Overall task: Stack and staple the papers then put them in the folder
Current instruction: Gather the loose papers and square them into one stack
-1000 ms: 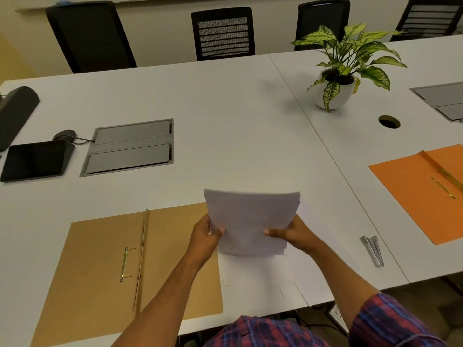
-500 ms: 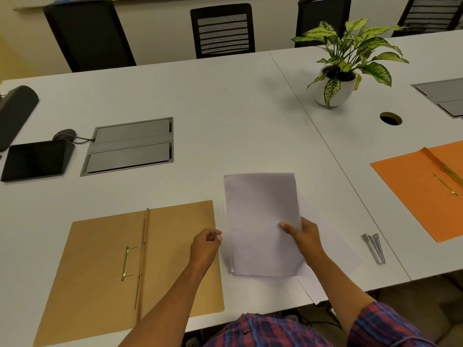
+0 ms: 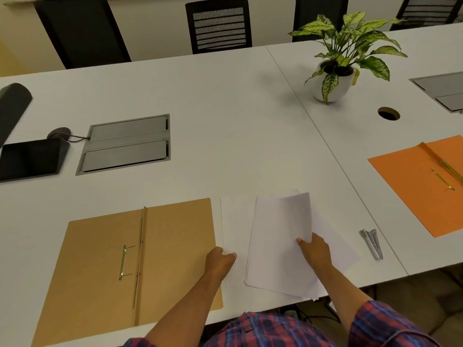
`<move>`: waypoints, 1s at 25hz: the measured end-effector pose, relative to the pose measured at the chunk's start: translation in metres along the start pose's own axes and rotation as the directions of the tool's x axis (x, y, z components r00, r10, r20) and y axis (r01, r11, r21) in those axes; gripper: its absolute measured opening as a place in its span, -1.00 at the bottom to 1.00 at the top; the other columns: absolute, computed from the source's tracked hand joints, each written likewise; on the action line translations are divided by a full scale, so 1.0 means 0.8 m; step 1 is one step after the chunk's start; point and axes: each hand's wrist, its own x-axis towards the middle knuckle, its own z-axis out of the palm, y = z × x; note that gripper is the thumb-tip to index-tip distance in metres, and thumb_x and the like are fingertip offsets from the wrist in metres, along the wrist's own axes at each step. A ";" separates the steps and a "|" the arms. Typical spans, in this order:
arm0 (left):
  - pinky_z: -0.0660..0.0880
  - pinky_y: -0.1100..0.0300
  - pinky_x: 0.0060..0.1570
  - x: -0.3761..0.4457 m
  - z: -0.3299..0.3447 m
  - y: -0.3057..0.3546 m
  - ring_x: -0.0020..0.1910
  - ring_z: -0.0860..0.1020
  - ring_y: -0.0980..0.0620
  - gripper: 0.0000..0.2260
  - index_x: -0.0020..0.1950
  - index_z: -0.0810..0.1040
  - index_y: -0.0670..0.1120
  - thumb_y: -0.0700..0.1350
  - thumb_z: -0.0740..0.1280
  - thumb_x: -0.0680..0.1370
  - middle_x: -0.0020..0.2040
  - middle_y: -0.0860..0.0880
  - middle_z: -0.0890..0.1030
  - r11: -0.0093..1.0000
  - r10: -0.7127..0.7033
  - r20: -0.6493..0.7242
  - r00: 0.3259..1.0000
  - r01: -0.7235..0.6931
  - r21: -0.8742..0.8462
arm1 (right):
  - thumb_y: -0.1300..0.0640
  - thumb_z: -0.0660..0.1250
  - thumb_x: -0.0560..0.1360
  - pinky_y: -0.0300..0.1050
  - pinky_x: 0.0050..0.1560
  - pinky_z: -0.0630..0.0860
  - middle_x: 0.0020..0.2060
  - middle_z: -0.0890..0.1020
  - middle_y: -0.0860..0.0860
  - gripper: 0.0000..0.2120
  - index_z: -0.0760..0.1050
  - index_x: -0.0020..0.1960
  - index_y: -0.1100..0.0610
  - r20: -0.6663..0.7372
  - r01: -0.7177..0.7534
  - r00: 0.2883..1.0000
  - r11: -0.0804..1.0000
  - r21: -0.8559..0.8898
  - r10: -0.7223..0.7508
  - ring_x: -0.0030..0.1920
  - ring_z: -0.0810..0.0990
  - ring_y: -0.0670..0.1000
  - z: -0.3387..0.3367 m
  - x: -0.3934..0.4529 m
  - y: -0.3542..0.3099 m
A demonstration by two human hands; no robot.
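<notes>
My right hand [image 3: 314, 249] grips a stack of white papers [image 3: 278, 236] at its right edge, holding it low over the table. My left hand [image 3: 220, 259] pinches the near left edge of a single white sheet [image 3: 234, 221] that lies flat beside the stack. More loose sheets [image 3: 338, 249] lie under and right of the stack. An open tan folder [image 3: 105, 259] with a brass fastener lies flat to the left. A small metal stapler [image 3: 372, 242] rests on the table to the right of the papers.
An open orange folder [image 3: 421, 186] lies at the far right. A potted plant [image 3: 335, 78] stands behind on the right. A grey cable hatch [image 3: 125, 144] and a dark tablet [image 3: 30, 159] sit at the left. Black chairs line the far side.
The stack, held upright in both hands a second ago, has come down flat and shifted right. My left hand let go of it and now pinches a separate sheet.
</notes>
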 end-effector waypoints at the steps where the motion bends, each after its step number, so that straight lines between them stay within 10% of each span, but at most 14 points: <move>1: 0.37 0.10 0.37 0.000 0.003 -0.001 0.43 0.42 -0.16 -0.38 0.53 0.28 -0.27 -0.07 0.41 0.56 0.50 -0.20 0.38 0.999 -0.017 0.004 1.000 0.017 -0.048 | 0.05 0.35 0.61 0.01 0.13 0.58 0.21 0.65 0.19 -0.60 0.49 0.37 0.24 0.008 0.019 1.000 0.999 -0.042 -0.018 0.17 0.63 0.23 0.003 -0.003 -0.001; 7: 0.58 0.09 -0.08 0.011 0.014 -0.005 -0.12 0.57 -0.09 -0.84 -0.04 0.56 -0.28 -0.19 0.46 0.53 -0.08 -0.17 0.60 0.931 -0.138 0.036 0.990 0.142 -0.337 | 0.02 0.28 0.64 0.00 0.06 0.61 0.16 0.68 0.12 -0.69 0.52 0.30 0.16 0.036 0.088 0.996 0.962 -0.258 -0.081 0.10 0.67 0.18 0.015 -0.021 -0.002; 12: 0.48 0.17 -0.28 0.018 0.021 -0.009 -0.33 0.48 -0.04 -0.78 -0.16 0.54 -0.23 -0.13 0.52 0.48 -0.28 -0.14 0.53 0.916 -0.150 0.118 0.982 0.183 -0.358 | -0.01 0.25 0.65 -0.02 0.06 0.61 0.17 0.68 0.10 -0.69 0.51 0.30 0.14 0.038 0.087 0.996 0.946 -0.311 -0.080 0.09 0.67 0.15 0.015 -0.024 -0.006; 18: 0.43 0.14 -0.24 0.012 0.002 -0.003 -0.23 0.48 -0.06 -0.73 -0.28 0.39 -0.12 -0.23 0.47 0.49 -0.20 -0.16 0.52 0.962 0.081 0.073 0.994 -0.059 -0.266 | -0.01 0.26 0.65 -0.01 0.10 0.59 0.20 0.66 0.12 -0.63 0.48 0.36 0.16 0.018 0.056 0.998 0.968 -0.244 -0.053 0.13 0.65 0.16 0.011 -0.019 -0.001; 25: 0.61 0.05 -0.32 -0.017 -0.112 0.048 -0.28 0.69 -0.14 -0.75 -0.15 0.69 -0.13 -0.29 0.29 0.27 -0.20 -0.15 0.72 0.738 0.246 0.122 0.962 -0.104 -0.667 | 0.13 0.27 0.66 0.16 0.23 0.59 0.28 0.61 0.21 -0.61 0.40 0.46 0.20 -0.075 0.069 0.995 0.998 0.012 -0.068 0.20 0.61 0.25 -0.014 -0.003 -0.003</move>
